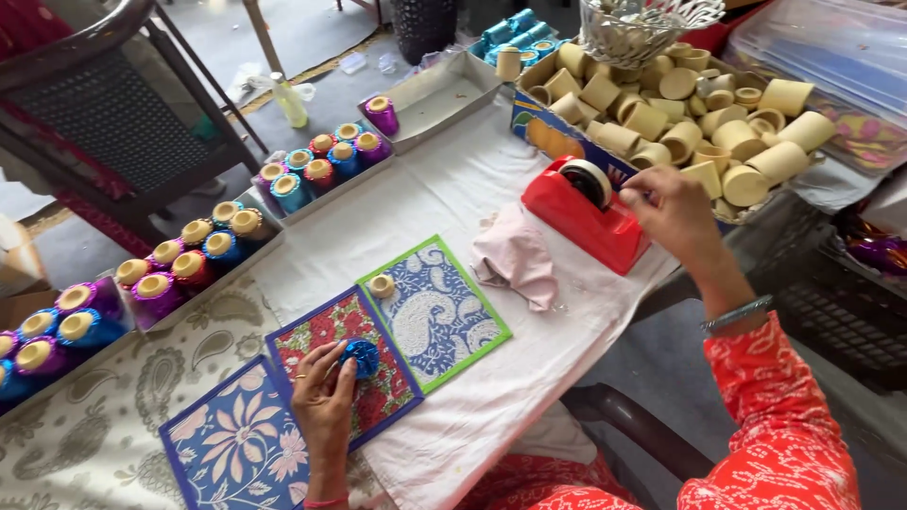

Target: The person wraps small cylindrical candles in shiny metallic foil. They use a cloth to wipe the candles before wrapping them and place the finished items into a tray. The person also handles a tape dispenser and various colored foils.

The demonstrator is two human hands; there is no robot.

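Note:
My left hand (323, 397) grips a small round piece wrapped in shiny blue foil (362, 357), held over a red floral card (331, 331). My right hand (673, 210) reaches to the red tape dispenser (581, 222), fingertips pinched at the tape roll (588, 179) on top. One bare cream tube (382, 285) stands on a blue paisley card with a green border (444, 316). A third card, blue with pale flowers (231, 444), lies nearest me.
A pink cloth (515, 260) lies beside the dispenser. A box of several plain cream tubes (680, 104) sits at the back right. Trays of foil-wrapped tubes in blue, purple and red (189, 255) line the left. A dark chair (104, 113) stands beyond.

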